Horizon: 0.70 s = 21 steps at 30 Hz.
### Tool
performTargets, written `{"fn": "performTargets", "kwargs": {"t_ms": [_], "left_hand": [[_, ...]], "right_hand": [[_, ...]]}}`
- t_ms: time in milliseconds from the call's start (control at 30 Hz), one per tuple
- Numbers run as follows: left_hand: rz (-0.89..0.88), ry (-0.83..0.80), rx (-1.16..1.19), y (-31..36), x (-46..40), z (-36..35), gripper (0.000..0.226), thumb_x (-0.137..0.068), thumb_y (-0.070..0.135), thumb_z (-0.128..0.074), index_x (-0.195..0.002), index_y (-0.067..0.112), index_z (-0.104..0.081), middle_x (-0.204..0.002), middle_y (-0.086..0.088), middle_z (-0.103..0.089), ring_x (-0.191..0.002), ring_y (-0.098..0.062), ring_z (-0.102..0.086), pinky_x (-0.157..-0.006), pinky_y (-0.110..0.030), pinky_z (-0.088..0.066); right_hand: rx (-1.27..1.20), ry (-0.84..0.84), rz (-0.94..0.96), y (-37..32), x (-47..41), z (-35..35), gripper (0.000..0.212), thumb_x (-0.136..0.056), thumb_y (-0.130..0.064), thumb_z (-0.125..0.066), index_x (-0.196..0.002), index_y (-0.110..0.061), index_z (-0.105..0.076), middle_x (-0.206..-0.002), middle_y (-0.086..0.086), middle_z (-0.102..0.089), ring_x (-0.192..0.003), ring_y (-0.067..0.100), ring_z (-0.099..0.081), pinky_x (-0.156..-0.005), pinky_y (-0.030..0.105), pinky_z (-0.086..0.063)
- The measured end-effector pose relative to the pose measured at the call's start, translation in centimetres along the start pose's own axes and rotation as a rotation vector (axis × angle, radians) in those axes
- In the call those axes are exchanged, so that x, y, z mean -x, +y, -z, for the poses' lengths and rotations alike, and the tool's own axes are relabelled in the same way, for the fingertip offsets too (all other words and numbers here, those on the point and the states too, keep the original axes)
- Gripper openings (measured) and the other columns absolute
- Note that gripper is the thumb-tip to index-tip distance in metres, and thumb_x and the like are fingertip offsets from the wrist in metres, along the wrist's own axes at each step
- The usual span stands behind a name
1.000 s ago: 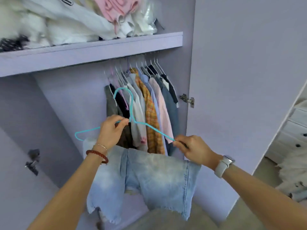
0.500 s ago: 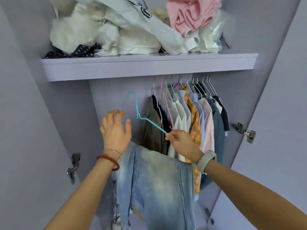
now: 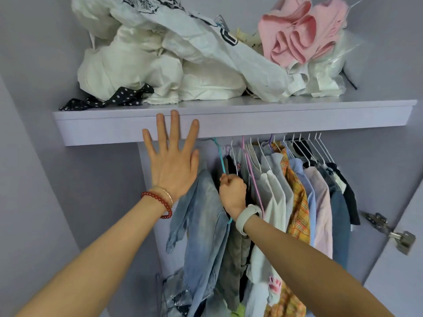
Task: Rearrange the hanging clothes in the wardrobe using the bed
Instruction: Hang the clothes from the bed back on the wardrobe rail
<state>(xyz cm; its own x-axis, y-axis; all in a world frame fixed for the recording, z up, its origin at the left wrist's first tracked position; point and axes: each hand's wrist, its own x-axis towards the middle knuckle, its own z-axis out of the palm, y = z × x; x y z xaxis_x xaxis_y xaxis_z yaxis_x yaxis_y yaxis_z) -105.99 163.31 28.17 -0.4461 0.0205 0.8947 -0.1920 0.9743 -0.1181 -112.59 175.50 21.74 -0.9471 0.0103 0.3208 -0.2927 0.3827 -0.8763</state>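
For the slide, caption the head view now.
Right hand grips teal hanger of denim shorts at the rail; left hand open.

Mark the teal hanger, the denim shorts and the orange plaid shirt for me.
teal hanger (image 3: pixel 220 156), head view, on its neck above the right hand.
denim shorts (image 3: pixel 203 225), head view, on the faded leg panel.
orange plaid shirt (image 3: pixel 297 202), head view, on its front panel.

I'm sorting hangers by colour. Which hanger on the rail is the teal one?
The teal hanger, leftmost on the rail, carrying the denim garment and gripped by the right hand; the others are white or pink.
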Motion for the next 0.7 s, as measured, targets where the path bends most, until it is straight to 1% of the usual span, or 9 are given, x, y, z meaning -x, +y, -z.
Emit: {"fn": "performTargets", "kwargs": {"t_ms": [133,233,333,467,500,567,600,667,700], "left_hand": [[-0.015,0.062,-0.061,-0.5,-0.3,-1.7,0.061,-0.092,0.041,-0.037,-0.147,0.026,-0.015,-0.150,-0.016,-0.007,-0.136,-0.042,-0.003,-0.105,-0.060,0.007],[-0.022,0.111,-0.083,-0.6,-0.5,-2.2,0.065,-0.092,0.043,-0.041,-0.147,0.030,-0.009,-0.149,-0.016,-0.006,-0.135,-0.043,-0.004,-0.104,-0.060,0.006],[-0.022,0.130,-0.089,-0.7,-0.5,-2.6,0.068,-0.092,0.045,-0.041,-0.146,0.030,-0.003,-0.148,-0.016,-0.006,-0.134,-0.044,-0.004,-0.105,-0.060,0.006],[-0.010,0.091,-0.106,-0.6,-0.6,-2.5,0.064,-0.092,0.044,-0.043,-0.146,0.029,-0.011,-0.148,-0.017,-0.006,-0.133,-0.044,-0.005,-0.104,-0.060,0.005],[-0.003,0.076,-0.107,-0.6,-0.6,-2.3,0.064,-0.092,0.042,-0.043,-0.147,0.028,-0.014,-0.148,-0.017,-0.006,-0.134,-0.044,-0.005,-0.104,-0.061,0.005],[0.011,0.049,-0.074,-0.2,-0.4,-1.9,0.064,-0.090,0.038,-0.045,-0.147,0.024,-0.017,-0.149,-0.018,-0.008,-0.134,-0.044,-0.004,-0.104,-0.061,0.003],[0.025,0.039,-0.035,0.2,-0.2,-1.6,0.064,-0.089,0.035,-0.046,-0.146,0.023,-0.019,-0.150,-0.020,-0.010,-0.135,-0.044,-0.003,-0.105,-0.061,0.003],[0.077,0.019,0.079,1.4,0.6,-1.1,0.064,-0.087,0.031,-0.046,-0.146,0.023,-0.021,-0.152,-0.020,-0.011,-0.137,-0.041,0.000,-0.106,-0.060,0.004],[0.110,0.004,0.147,2.2,1.3,-0.9,0.064,-0.086,0.029,-0.045,-0.145,0.023,-0.023,-0.152,-0.019,-0.010,-0.138,-0.039,0.001,-0.107,-0.058,0.005]], "right_hand": [[0.012,0.000,-0.053,1.0,-3.0,-1.7,0.032,-0.096,-0.015,-0.039,-0.088,0.010,-0.058,-0.092,0.027,-0.064,-0.088,0.040,-0.059,-0.064,0.030,-0.038],[0.006,0.023,-0.096,2.4,-3.0,-3.3,0.030,-0.095,-0.013,-0.039,-0.090,0.009,-0.058,-0.094,0.027,-0.064,-0.088,0.040,-0.060,-0.063,0.031,-0.038],[0.001,0.024,-0.132,3.4,-2.1,-4.7,0.029,-0.095,-0.014,-0.040,-0.095,0.008,-0.059,-0.098,0.027,-0.064,-0.091,0.040,-0.058,-0.067,0.033,-0.039],[0.008,0.003,-0.138,3.9,-2.1,-4.4,0.030,-0.096,-0.018,-0.039,-0.098,0.006,-0.058,-0.098,0.027,-0.064,-0.093,0.042,-0.058,-0.073,0.038,-0.044],[0.040,-0.012,-0.131,4.0,-2.0,-4.1,0.030,-0.097,-0.019,-0.039,-0.103,0.004,-0.057,-0.100,0.026,-0.063,-0.094,0.041,-0.058,-0.074,0.038,-0.044],[0.098,-0.045,-0.091,4.3,-1.4,-3.3,0.031,-0.096,-0.019,-0.039,-0.120,-0.003,-0.050,-0.113,0.023,-0.060,-0.102,0.039,-0.057,-0.080,0.039,-0.044],[0.096,-0.056,-0.037,4.5,-0.9,-2.7,0.036,-0.096,-0.017,-0.040,-0.129,-0.006,-0.044,-0.122,0.020,-0.055,-0.107,0.037,-0.055,-0.085,0.039,-0.044],[0.070,-0.069,0.120,4.8,0.3,-1.3,0.046,-0.095,-0.013,-0.041,-0.139,-0.007,-0.032,-0.135,0.016,-0.044,-0.119,0.031,-0.047,-0.096,0.036,-0.040],[0.071,-0.068,0.197,4.8,1.1,-0.2,0.048,-0.094,-0.011,-0.041,-0.141,-0.007,-0.029,-0.139,0.015,-0.039,-0.125,0.028,-0.042,-0.102,0.031,-0.035]]}}
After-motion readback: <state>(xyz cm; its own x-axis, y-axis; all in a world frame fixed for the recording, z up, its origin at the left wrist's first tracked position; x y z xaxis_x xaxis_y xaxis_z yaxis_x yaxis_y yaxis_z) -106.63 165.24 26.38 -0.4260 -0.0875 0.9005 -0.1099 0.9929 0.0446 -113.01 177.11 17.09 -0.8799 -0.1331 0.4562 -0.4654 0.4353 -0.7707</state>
